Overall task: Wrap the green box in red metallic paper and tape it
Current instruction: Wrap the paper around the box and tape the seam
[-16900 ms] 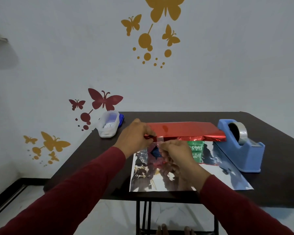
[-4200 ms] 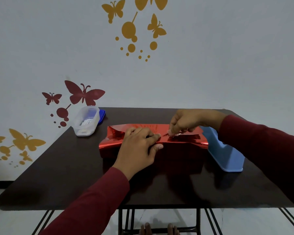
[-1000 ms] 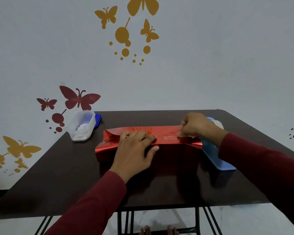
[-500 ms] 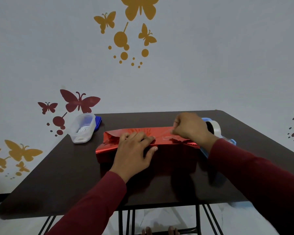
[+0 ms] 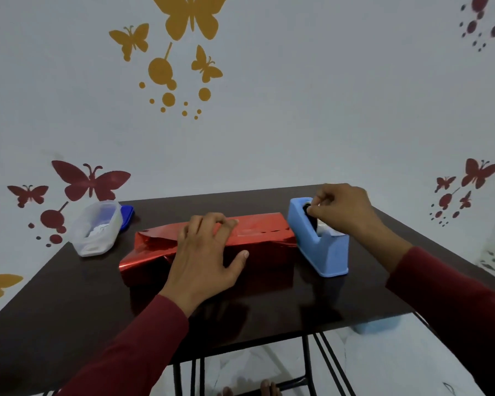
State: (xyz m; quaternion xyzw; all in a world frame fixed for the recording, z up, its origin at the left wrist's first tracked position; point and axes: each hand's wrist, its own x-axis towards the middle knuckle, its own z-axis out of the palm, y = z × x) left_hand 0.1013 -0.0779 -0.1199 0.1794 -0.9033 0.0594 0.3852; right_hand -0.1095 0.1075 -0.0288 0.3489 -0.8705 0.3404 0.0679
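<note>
A dark brown table [image 5: 269,307] is filling the lower half of the head view, standing against a pale wall dotted with butterfly decals [image 5: 90,181]. At the centre of the table, a long parcel in red metallic paper [image 5: 263,234] is lying crosswise; its end at 9 o'clock is gaping open and crumpled, and the green box inside is not showing. The left hand [image 5: 205,257], in a dark red sleeve, is resting flat on the parcel with fingers spread, pressing the paper down. At 3 o'clock, touching the parcel's end, a blue tape dispenser [image 5: 320,247] is sitting. The right hand [image 5: 340,211] is hovering over its top with fingers curled, pinching at the tape roll [image 5: 312,221]. At 10 o'clock a clear plastic container [image 5: 96,228] is lying beside its blue lid [image 5: 126,214].
</note>
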